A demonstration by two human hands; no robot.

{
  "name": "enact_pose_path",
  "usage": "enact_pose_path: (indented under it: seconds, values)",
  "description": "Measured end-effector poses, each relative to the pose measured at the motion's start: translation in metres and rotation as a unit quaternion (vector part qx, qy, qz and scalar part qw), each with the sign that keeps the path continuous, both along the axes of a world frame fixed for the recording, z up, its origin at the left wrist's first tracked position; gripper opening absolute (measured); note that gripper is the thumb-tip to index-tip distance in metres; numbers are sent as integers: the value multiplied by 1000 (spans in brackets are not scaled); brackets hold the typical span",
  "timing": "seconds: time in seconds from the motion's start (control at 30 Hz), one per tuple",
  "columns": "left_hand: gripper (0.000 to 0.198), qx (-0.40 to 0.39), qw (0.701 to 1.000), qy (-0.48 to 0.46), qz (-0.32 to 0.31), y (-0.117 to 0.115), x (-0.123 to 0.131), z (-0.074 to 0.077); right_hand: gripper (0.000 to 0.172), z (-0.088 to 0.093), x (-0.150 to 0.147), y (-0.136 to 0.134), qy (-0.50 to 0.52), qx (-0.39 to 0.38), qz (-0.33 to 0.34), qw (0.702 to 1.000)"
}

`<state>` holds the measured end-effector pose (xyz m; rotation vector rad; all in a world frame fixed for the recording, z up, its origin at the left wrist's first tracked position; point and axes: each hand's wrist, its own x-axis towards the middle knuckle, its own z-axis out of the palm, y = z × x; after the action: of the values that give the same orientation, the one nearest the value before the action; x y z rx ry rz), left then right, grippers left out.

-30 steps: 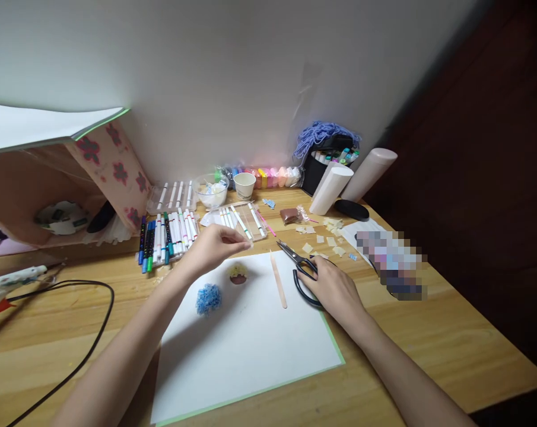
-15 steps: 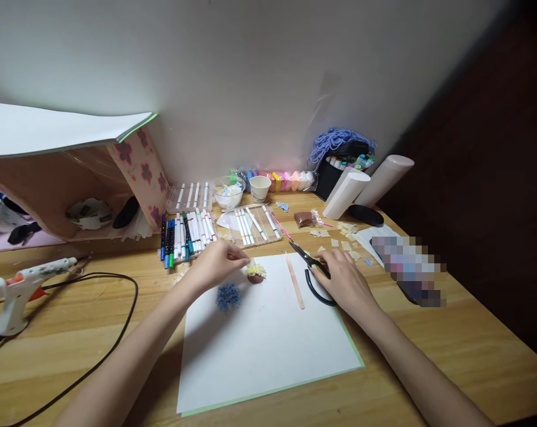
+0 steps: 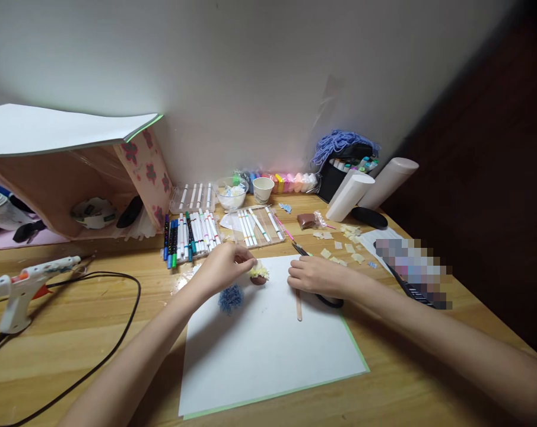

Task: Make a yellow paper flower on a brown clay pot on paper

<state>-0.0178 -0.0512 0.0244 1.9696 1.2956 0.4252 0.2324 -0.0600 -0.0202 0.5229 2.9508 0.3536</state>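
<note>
My left hand is closed in a pinch at the top of a small brown clay piece with yellow crumbly bits; whether a bit is between the fingertips cannot be made out. Just below that hand sits a fuzzy blue clump on the white paper sheet. My right hand has its fingers curled round the upper part of a flat wooden craft stick, whose lower end shows beneath them. Black-handled scissors lie under the right hand, largely covered by it.
A glue gun with a looping black cord lies on the left, before a pink box. Markers, a bowl, a paper cup and a brown clay packet stand behind. Scraps lie to the right.
My right hand has left the scissors and moved left onto the craft stick, which has shifted slightly toward me. My left fingertips have come closer to the yellow-topped piece.
</note>
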Motion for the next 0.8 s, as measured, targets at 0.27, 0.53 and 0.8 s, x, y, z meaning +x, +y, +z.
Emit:
enact_pose_path:
  seconds: [0.27,0.53,0.8]
  values:
    - [31,-5,1000,-11,-1,8,1,-15,15,2,-14,-6,213,43,-70,974]
    - [25,-39,997,-44,-40,4,6,-14,20,-13,-37,-40,669,-235,-329,623]
    - [24,-12,998,0,-69,-7,19,-20,22,-28,-53,-40,660,-419,-333,528]
